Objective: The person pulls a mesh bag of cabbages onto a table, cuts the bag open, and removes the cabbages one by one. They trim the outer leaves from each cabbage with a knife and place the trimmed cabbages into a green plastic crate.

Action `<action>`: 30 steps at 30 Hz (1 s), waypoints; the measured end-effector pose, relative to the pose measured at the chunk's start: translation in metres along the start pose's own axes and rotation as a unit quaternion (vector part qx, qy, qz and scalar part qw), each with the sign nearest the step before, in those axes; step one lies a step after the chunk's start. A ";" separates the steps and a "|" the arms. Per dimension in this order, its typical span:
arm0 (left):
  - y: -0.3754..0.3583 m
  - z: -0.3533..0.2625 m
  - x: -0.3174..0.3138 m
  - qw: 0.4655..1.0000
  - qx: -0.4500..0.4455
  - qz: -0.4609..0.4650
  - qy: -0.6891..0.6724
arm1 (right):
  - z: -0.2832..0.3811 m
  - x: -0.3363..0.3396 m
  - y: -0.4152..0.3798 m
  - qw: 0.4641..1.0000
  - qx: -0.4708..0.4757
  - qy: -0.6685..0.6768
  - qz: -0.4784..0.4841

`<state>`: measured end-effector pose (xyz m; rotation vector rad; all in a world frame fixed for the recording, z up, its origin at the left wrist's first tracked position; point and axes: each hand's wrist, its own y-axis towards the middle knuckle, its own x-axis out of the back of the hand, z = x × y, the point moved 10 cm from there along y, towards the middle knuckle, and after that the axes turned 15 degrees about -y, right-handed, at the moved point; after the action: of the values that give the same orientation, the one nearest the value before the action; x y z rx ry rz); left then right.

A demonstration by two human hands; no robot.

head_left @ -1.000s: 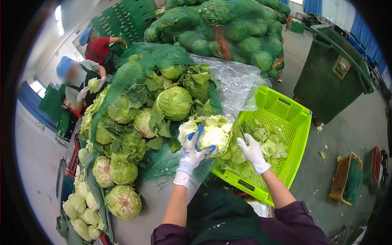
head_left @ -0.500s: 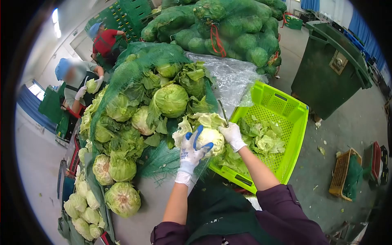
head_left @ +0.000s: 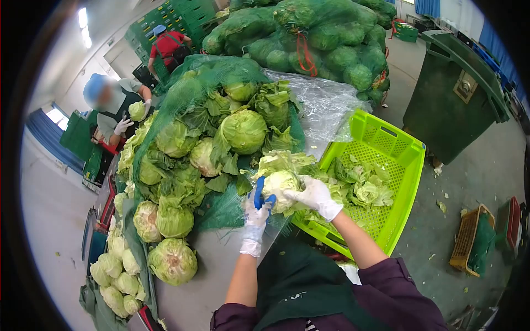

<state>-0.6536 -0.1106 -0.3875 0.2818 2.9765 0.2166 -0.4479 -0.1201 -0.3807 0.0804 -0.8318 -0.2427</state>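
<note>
Between my hands is a pale iceberg lettuce head [head_left: 280,186], with loose outer leaves spread on its far side. My left hand [head_left: 257,208], in a white glove with blue fingertips, grips its near left side. From the right, my right hand [head_left: 316,197], also gloved, closes on the lettuce with thumb and fingers; part of them is hidden. No blade shows at this hand now. Beside and partly under the lettuce stands a lime-green crate [head_left: 406,207] with torn leaves [head_left: 369,185] inside.
Untrimmed lettuces [head_left: 243,131] spill from a green net [head_left: 190,83] on the table [head_left: 215,270]. Trimmed heads [head_left: 118,276] lie at the left edge. Filled net sacks [head_left: 331,44] and a dark green bin [head_left: 450,96] stand beyond. A co-worker [head_left: 122,105] holds a lettuce at left.
The thin dark blade at my right hand is no longer visible. That hand has shifted onto the lettuce's right side. The whole view has moved slightly.
</note>
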 end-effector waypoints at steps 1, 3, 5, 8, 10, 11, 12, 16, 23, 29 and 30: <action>0.001 -0.005 -0.001 0.999 -0.023 0.003 0.048 | -0.001 -0.025 0.000 0.994 -0.011 0.031 0.107; 0.009 0.008 0.009 0.998 -0.020 -0.002 0.053 | 0.001 -0.010 0.007 0.992 0.034 0.091 0.077; 0.012 0.011 0.017 0.998 -0.016 -0.005 0.059 | -0.007 -0.031 0.002 0.954 -0.033 0.205 0.215; 0.016 0.015 0.007 0.986 0.123 0.023 -0.111 | -0.013 -0.032 0.001 0.956 -0.054 0.225 0.180; 0.027 -0.010 -0.011 0.994 0.084 0.040 -0.066 | -0.009 -0.029 0.002 0.968 -0.054 0.211 0.124; 0.031 -0.025 -0.021 0.997 0.047 0.054 -0.019 | -0.007 -0.032 -0.002 0.968 -0.054 0.213 0.125; 0.034 -0.033 -0.026 0.971 0.016 0.066 0.230 | 0.006 -0.018 -0.006 0.972 -0.049 0.203 0.108; 0.053 0.006 -0.035 0.992 0.043 0.066 0.098 | -0.010 -0.008 0.002 0.975 -0.065 0.204 0.061; 0.058 0.011 -0.058 0.985 0.124 0.091 -0.074 | -0.147 0.014 0.018 0.980 -0.197 0.013 -0.025; 0.040 0.012 -0.042 0.983 0.113 0.107 -0.094 | -0.080 0.034 0.017 0.994 -0.034 -0.026 -0.101; 0.034 0.014 -0.049 0.962 0.163 0.124 -0.178 | -0.060 0.021 0.019 0.997 -0.019 0.015 -0.067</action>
<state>-0.5980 -0.0852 -0.3898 0.6556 2.5993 -0.2772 -0.3864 -0.1082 -0.4027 0.1049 -0.7922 -0.3826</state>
